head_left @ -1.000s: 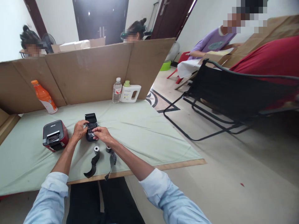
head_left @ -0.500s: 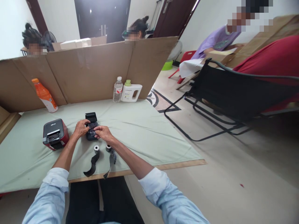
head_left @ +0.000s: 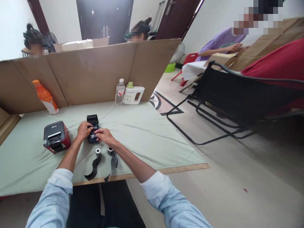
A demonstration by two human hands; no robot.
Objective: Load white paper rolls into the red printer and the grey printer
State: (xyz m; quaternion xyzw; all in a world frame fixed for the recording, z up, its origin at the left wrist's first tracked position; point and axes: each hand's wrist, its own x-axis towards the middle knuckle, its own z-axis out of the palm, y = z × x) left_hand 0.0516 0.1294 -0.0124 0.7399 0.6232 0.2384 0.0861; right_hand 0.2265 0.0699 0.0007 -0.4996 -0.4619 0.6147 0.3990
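A small black label printer stands on the cloth with its lid raised. My left hand is at its left side, fingers bent and their tips inside the open compartment. From the right, my right hand reaches in with thumb and fingers pinched together. A clear, shiny piece shows near these fingertips, too small to name. Closer to me lies a roll of black ribbon on a white core, its tail unrolled. Beside it, under my right forearm, a second roll trails a dark strip.
A red and black printer sits left of my hands. An orange bottle, a water bottle and a white jug stand along the cardboard partition. To the right are a black folding chair and a person in purple.
My left hand has shifted slightly right, farther over the open compartment. The right hand stays almost in place. At the right, the person in purple has raised a forearm.
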